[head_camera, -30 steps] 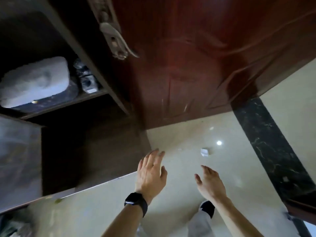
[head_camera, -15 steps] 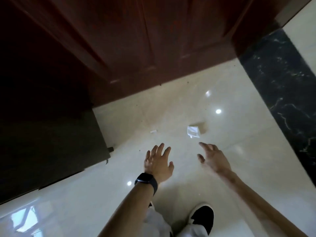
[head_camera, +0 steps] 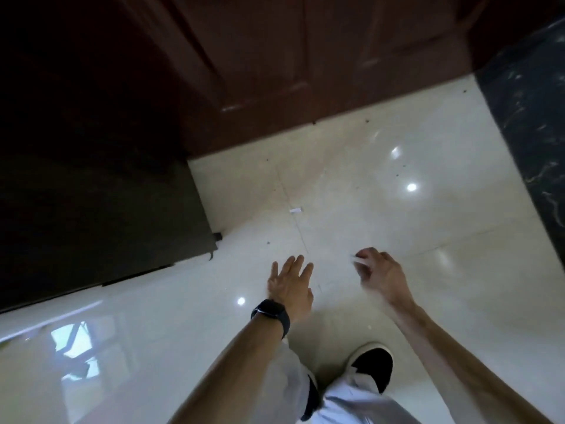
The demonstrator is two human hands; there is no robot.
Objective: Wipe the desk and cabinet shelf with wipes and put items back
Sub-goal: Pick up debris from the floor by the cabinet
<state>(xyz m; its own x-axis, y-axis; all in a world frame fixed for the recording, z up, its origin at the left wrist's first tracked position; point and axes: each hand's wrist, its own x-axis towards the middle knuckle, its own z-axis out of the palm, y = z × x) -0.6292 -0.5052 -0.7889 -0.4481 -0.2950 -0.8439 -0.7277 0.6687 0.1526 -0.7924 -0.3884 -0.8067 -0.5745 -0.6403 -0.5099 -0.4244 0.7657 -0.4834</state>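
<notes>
Both hands reaching low over the floor (head_camera: 382, 209)

The left hand (head_camera: 290, 284) is hovering flat, fingers wide. The right hand (head_camera: 382, 275) is pinching a blurred white wipe (head_camera: 356, 261) at its fingertips, beside the dark cabinet (head_camera: 91, 194).

I see a glossy cream tiled floor (head_camera: 382, 209) filling the centre and lower part of the frame, dotted with bright light reflections. A reddish-brown wooden door (head_camera: 290, 56) spans the top. A dark marble strip (head_camera: 532, 117) runs down the right edge. At left, a dark furniture panel (head_camera: 91, 194) meets the floor. A tiny white scrap (head_camera: 295, 210) lies on the tiles near the centre. At the bottom, I see a black shoe (head_camera: 374, 367) with a white sole and pale trousers (head_camera: 351, 402).
</notes>
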